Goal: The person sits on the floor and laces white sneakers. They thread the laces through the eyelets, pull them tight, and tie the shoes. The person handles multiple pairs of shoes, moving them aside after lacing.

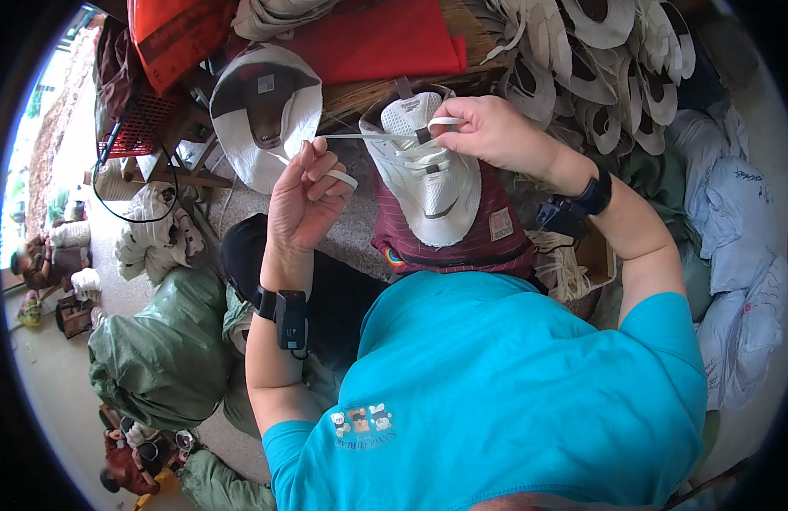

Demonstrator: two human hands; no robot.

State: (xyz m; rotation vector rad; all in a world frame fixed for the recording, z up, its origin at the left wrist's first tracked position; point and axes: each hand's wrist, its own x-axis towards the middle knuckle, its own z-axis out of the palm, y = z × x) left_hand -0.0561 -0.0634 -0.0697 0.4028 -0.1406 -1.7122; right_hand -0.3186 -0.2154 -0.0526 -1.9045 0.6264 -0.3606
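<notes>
A white shoe upper (437, 192) lies on the maroon striped cloth (505, 204) over my lap, its tongue toward the bench. White shoelace (360, 136) runs across several of its eyelets. My left hand (309, 189) is left of the upper, fingers curled on the lace, which stretches taut toward the eyelets; a loop of it also passes between the fingers. My right hand (489, 132) is over the upper's right edge, pinching another stretch of lace close to the top eyelets. Both wrists carry black strapped devices.
Another white upper (304, 94) hangs at the wooden bench's edge, beside red cloth (385, 38). Many pale uppers (598, 77) are heaped at upper right. Loose laces (573, 268) fill a box by my right side. Green sacks (168, 349) and white sacks (735, 247) stand around; other people (126, 460) sit at far left.
</notes>
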